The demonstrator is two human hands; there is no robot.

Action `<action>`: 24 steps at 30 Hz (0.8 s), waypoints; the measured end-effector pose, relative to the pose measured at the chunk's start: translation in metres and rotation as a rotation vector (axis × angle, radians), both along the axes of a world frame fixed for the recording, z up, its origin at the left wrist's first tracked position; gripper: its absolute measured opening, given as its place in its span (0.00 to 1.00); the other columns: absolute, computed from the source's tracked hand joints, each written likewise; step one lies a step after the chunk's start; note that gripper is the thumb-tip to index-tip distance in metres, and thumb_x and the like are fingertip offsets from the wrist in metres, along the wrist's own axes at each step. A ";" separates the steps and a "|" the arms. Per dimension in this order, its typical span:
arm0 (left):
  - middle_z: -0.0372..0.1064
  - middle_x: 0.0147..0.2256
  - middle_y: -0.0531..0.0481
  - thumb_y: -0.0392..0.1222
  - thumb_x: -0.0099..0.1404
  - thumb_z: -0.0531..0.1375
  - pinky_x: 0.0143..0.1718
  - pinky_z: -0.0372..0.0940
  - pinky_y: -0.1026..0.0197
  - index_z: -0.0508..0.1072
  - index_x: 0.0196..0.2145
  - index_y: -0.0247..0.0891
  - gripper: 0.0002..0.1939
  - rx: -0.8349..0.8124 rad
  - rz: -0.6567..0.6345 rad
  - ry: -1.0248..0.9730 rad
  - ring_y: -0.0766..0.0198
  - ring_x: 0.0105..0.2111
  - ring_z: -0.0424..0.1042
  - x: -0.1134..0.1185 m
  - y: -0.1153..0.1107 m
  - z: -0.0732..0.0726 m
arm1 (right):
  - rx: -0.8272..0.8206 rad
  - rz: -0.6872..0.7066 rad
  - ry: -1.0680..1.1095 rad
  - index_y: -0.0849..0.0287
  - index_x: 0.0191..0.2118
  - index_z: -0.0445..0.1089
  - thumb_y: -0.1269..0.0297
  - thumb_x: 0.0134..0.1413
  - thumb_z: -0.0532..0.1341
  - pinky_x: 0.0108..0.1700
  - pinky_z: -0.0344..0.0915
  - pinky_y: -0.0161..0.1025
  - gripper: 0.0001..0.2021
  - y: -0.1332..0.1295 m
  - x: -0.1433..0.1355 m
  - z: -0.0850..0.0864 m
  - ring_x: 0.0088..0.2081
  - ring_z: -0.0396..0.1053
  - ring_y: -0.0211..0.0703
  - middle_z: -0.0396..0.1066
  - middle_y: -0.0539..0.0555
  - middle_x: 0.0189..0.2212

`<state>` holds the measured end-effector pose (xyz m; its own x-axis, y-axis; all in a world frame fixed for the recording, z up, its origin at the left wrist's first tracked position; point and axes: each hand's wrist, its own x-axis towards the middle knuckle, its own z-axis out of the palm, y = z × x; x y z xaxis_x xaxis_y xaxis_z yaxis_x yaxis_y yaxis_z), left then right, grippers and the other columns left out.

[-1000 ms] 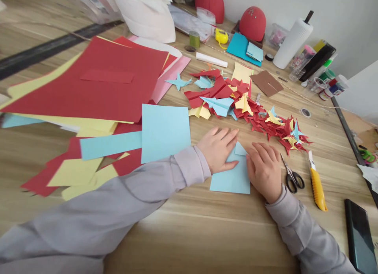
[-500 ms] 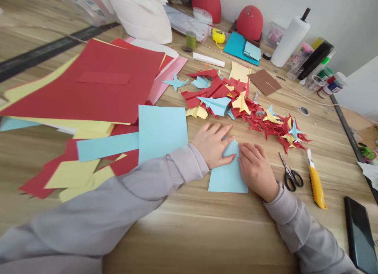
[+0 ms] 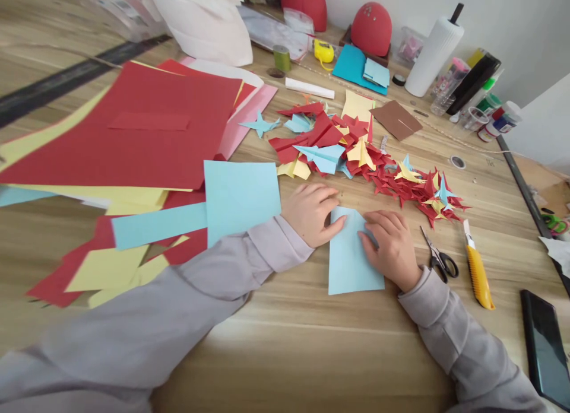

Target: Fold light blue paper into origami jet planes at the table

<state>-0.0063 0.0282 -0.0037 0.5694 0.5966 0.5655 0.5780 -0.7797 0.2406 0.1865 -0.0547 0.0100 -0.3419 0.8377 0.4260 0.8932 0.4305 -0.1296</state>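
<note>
A light blue sheet of paper [image 3: 351, 264] lies on the table between my hands, its top right corner folded in. My left hand [image 3: 310, 214] rests at the sheet's upper left edge. Its thumb touches the paper, and the fingers are apart from the thumb. At the right edge, my right hand [image 3: 392, 247] has curled fingers and its thumb on the paper, pinching the edge. Farther left lies a larger light blue sheet [image 3: 243, 193]. To the right of my right hand are scissors [image 3: 440, 260] and a yellow utility knife [image 3: 478, 273].
Folded red, yellow and blue paper planes [image 3: 323, 158] form a heap beyond my hands. Large red sheets [image 3: 155, 146] are stacked at the left. A black phone [image 3: 545, 348] lies at the right. Tape measure [image 3: 323, 52] and bottles [image 3: 434, 57] stand at the back.
The small blue sheet has shifted right and turned a little, its upper left corner now folded out. My left hand has drawn left off its middle; the right hand has moved slightly right.
</note>
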 end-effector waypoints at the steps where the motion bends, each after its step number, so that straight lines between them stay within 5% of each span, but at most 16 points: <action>1: 0.74 0.40 0.41 0.49 0.59 0.55 0.40 0.63 0.49 0.75 0.32 0.34 0.16 0.004 -0.006 -0.022 0.51 0.40 0.71 0.000 0.000 0.000 | -0.009 0.015 0.015 0.61 0.39 0.71 0.66 0.57 0.56 0.50 0.61 0.48 0.08 0.001 0.000 0.000 0.48 0.66 0.49 0.72 0.59 0.45; 8: 0.74 0.28 0.46 0.43 0.60 0.55 0.34 0.64 0.54 0.72 0.35 0.34 0.11 0.050 -0.083 -0.122 0.58 0.30 0.72 0.001 -0.006 0.007 | -0.067 0.109 0.006 0.61 0.44 0.70 0.72 0.58 0.52 0.51 0.60 0.47 0.12 0.004 -0.001 -0.002 0.49 0.66 0.46 0.71 0.58 0.47; 18: 0.71 0.42 0.39 0.35 0.60 0.55 0.43 0.69 0.51 0.72 0.38 0.33 0.09 0.105 -0.296 -0.114 0.55 0.43 0.70 0.006 -0.011 0.001 | -0.030 -0.063 -0.052 0.61 0.44 0.71 0.70 0.58 0.53 0.50 0.58 0.48 0.12 0.001 -0.006 0.000 0.46 0.65 0.48 0.72 0.57 0.45; 24: 0.69 0.47 0.36 0.31 0.60 0.54 0.48 0.68 0.49 0.71 0.35 0.32 0.07 0.119 -0.396 -0.111 0.53 0.49 0.68 0.008 -0.010 0.000 | -0.028 -0.042 -0.030 0.61 0.43 0.71 0.69 0.58 0.54 0.49 0.59 0.47 0.11 0.003 -0.003 0.000 0.44 0.64 0.47 0.72 0.57 0.44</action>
